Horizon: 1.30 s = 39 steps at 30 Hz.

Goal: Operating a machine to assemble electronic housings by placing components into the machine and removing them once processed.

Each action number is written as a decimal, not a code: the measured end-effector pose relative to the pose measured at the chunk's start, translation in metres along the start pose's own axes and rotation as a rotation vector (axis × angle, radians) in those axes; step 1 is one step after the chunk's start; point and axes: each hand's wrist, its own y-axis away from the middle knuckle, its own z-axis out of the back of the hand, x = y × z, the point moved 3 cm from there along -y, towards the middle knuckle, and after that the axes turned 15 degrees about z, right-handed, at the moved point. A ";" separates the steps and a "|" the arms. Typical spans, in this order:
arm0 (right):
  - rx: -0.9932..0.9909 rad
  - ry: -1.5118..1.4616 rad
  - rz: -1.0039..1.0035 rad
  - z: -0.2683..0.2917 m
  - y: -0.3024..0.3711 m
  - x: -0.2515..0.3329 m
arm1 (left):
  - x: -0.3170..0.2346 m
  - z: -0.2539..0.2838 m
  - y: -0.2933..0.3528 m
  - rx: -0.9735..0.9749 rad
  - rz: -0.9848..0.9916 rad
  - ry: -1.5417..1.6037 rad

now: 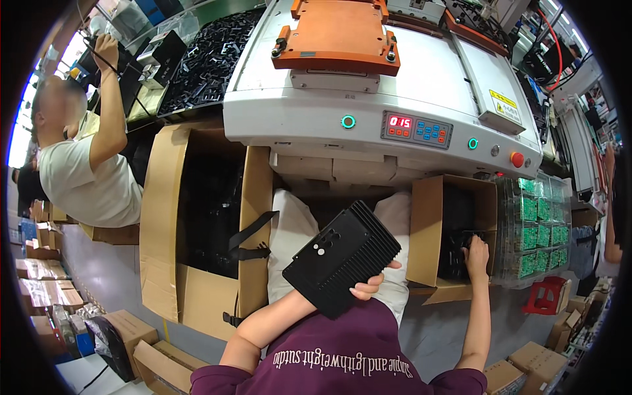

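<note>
Maroon short-sleeved shirt, pale lettering across chest; bare forearms.

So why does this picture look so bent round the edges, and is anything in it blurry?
In the head view, the fisheye lens bows the white machine and leaves black corners. The middle is sharp: the left hand holds a ribbed black housing; the right hand reaches into a cardboard box. Window glare whitens the far left, and a co-worker's face is blurred.
</note>
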 end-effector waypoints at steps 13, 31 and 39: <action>-0.389 -0.365 -0.057 0.138 -0.040 0.088 | 0.023 0.049 0.003 -0.123 0.115 0.234; -0.320 -0.624 0.848 0.147 -0.100 0.258 | 0.037 0.026 0.009 -0.321 0.079 0.197; 0.360 -1.149 0.517 0.137 -0.106 0.242 | 0.063 0.087 0.018 -0.279 0.201 0.197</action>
